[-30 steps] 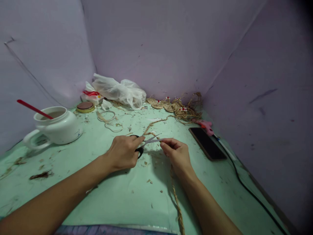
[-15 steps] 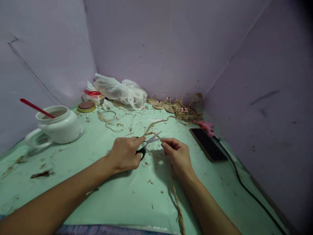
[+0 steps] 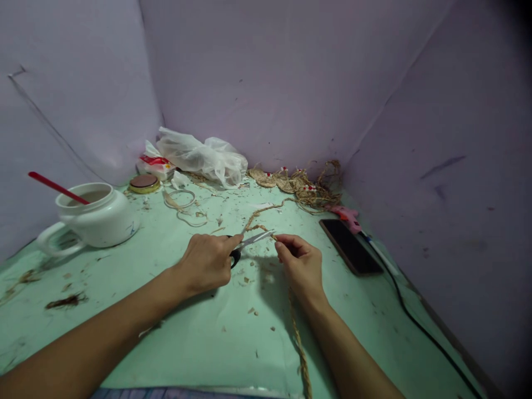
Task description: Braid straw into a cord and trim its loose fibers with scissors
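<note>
My left hand (image 3: 210,257) is wrapped round the black handles of a pair of scissors (image 3: 254,239), whose blades point right and lie nearly together. Just beyond the blade tips, my right hand (image 3: 300,263) pinches a braided straw-coloured rope (image 3: 300,343) between thumb and fingertips. One length of it trails from under that hand to the table's front edge. Another braided length (image 3: 266,208) curves back from near the blades toward a tangled heap of fibre. Where the rope meets the blades is too small to make out.
A white mug (image 3: 95,219) with a red stick stands left. Behind are a round lid (image 3: 143,184), a ring (image 3: 183,198), a plastic bag (image 3: 203,158) and woven discs (image 3: 286,183). To the right lie a phone (image 3: 351,248), a pink glue gun (image 3: 348,218) and a black cable (image 3: 407,310).
The scissor blades have come together from a spread position. My hands stay in nearly the same place, and the whole view has shifted slightly.
</note>
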### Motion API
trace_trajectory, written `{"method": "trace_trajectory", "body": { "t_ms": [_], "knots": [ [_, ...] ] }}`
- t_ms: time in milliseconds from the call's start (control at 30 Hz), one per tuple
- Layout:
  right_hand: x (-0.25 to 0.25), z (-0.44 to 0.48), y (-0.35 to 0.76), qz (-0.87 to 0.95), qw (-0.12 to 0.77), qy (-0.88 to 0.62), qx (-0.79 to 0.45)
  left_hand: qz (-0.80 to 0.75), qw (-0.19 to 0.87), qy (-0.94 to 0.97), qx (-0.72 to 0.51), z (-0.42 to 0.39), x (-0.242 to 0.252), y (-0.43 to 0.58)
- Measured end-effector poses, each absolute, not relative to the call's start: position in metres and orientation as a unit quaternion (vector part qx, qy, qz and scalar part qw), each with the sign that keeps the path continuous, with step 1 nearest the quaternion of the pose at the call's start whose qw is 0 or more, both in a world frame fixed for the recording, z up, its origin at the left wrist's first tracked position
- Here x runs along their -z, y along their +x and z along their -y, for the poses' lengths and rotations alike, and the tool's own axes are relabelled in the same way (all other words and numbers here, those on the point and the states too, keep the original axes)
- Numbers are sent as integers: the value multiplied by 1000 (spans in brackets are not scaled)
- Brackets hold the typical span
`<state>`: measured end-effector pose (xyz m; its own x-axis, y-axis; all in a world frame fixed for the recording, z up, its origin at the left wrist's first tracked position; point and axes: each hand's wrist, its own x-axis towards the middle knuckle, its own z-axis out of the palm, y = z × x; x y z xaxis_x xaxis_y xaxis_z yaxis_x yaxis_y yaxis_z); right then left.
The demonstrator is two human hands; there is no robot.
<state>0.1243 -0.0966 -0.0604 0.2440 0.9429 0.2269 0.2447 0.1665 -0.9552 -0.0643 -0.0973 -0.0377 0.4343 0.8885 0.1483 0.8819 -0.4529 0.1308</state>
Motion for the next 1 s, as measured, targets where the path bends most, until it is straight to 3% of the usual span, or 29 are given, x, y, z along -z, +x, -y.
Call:
{"method": "trace_trajectory", "body": {
  "t_ms": [200, 333, 567, 867, 1000],
  "knots": [
    [54, 98, 122, 489, 566, -557, -360, -542, 38, 831, -118, 94, 36, -66],
    [53, 96, 120, 412, 562, -534, -479, -595, 50, 785, -167, 90, 37, -67],
    [51, 97, 121, 334, 456, -474, -675, -611, 81, 771, -160, 90, 42, -65],
    [53, 100, 119, 364, 475, -452, -661, -601, 199, 732, -253, 88, 49, -59],
    [53, 101, 119, 366, 471, -430, -678, -592, 202, 736, -259, 90, 44, -58]
  ]
}}
